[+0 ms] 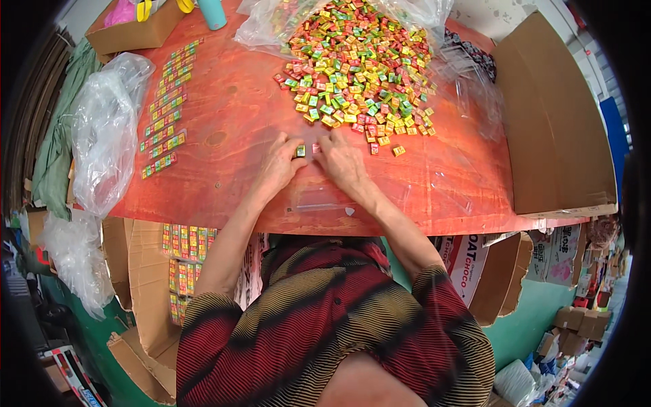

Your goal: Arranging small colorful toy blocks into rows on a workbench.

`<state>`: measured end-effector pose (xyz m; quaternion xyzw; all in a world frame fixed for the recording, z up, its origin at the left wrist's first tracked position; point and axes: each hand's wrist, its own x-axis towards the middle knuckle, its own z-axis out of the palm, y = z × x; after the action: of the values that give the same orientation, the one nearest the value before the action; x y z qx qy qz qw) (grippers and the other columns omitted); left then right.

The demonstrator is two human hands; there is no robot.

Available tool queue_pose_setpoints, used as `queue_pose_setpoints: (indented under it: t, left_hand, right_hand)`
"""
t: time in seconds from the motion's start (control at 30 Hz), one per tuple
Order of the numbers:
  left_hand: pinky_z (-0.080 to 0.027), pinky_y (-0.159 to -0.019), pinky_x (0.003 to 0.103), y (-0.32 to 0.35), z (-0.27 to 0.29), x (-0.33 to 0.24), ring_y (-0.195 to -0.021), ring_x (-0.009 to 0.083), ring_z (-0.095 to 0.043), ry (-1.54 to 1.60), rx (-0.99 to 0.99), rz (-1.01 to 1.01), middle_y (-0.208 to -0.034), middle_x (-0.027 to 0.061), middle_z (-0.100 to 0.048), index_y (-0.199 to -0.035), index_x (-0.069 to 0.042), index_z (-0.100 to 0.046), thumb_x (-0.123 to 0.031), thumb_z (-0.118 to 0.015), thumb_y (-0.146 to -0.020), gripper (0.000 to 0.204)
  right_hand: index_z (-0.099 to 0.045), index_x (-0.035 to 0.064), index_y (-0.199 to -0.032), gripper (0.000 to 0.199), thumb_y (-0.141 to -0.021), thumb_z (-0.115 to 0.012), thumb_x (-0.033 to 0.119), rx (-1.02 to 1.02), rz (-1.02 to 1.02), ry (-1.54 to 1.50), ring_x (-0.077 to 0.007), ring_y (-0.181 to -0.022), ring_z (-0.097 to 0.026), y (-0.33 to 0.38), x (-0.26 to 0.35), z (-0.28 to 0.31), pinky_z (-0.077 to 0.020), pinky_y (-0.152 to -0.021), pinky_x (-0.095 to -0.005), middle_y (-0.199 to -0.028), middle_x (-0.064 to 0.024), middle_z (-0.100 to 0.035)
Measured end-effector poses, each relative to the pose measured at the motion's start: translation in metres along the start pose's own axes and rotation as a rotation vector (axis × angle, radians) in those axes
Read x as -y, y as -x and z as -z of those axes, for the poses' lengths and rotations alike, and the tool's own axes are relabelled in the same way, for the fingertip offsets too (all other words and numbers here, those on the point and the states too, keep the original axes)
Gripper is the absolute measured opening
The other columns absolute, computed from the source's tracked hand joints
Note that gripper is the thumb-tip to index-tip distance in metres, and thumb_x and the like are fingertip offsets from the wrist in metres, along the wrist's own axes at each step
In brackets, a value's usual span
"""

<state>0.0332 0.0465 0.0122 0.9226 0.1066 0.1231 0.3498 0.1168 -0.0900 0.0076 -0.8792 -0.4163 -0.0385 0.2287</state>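
Both my hands are close together at the middle of a red wooden table [224, 88]. My left hand [277, 164] is closed, thumb and fingertips around a small green block-shaped packet [300, 151]. Facing it, my right hand [342, 161] pinches a small red packet [316, 148]. The two packets are a little apart. Just beyond my right hand lies a big loose heap of small red, yellow and green packets [366, 68], spilling from a clear plastic bag [261, 30]. A clear plastic sleeve or strip [319, 200] lies between my forearms, its exact shape hard to make out.
Several filled rows of packets [163, 125] lie at the left, beside a crumpled clear bag [108, 122]. A tall cardboard box [553, 115] stands at the right edge. Far left are a teal cup [212, 13] and an open carton [146, 34]. Below, another carton [152, 271] holds packed rows.
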Motion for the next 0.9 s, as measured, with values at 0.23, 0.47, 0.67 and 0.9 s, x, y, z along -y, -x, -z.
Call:
queue_pose_setpoints:
  t: [0.23, 0.47, 0.67, 0.9]
  left_hand:
    - [-0.042, -0.076, 0.037, -0.013, -0.017, -0.01, -0.09, 0.0311, -0.051, 0.051, 0.061, -0.058, -0.095, 0.0123, -0.047, -0.109, -0.005, -0.054, -0.011, -0.069, -0.068, 0.043]
    - [-0.042, -0.072, 0.04, -0.016, -0.023, -0.018, -0.089, 0.0301, -0.052, -0.051, 0.089, -0.112, -0.094, 0.0117, -0.047, -0.11, -0.01, -0.055, -0.016, -0.067, -0.071, 0.041]
    - [-0.044, -0.069, 0.041, -0.016, -0.033, -0.017, -0.082, 0.0319, -0.054, -0.06, -0.017, -0.149, -0.089, 0.0132, -0.049, -0.105, -0.014, -0.06, -0.018, -0.069, -0.069, 0.037]
    - [-0.045, -0.067, 0.041, -0.016, -0.028, -0.028, -0.08, 0.0315, -0.054, -0.113, 0.08, -0.162, -0.089, 0.0118, -0.048, -0.105, -0.017, -0.061, -0.022, -0.068, -0.07, 0.037]
  right_hand:
    - [-0.055, 0.0044, -0.092, 0.026, -0.07, -0.066, 0.013, 0.035, 0.053, -0.049, -0.0301, -0.082, -0.056, 0.005, -0.027, 0.011, -0.0465, -0.065, -0.0382, -0.092, -0.012, -0.051]
    - [-0.054, 0.0065, -0.098, 0.029, -0.071, -0.063, 0.009, -0.053, 0.099, -0.088, -0.032, -0.085, -0.054, 0.012, -0.031, 0.012, -0.0466, -0.065, -0.0396, -0.092, -0.0132, -0.052]
    - [-0.055, 0.0063, -0.1, 0.029, -0.072, -0.061, 0.008, -0.09, 0.081, -0.086, -0.0328, -0.084, -0.053, 0.018, -0.026, 0.023, -0.0454, -0.068, -0.0413, -0.092, -0.0134, -0.052]
    - [-0.057, 0.0053, -0.103, 0.032, -0.072, -0.065, 0.012, -0.102, -0.042, 0.035, -0.0314, -0.088, -0.05, 0.065, -0.046, 0.06, -0.0426, -0.075, -0.0397, -0.093, -0.0127, -0.052]
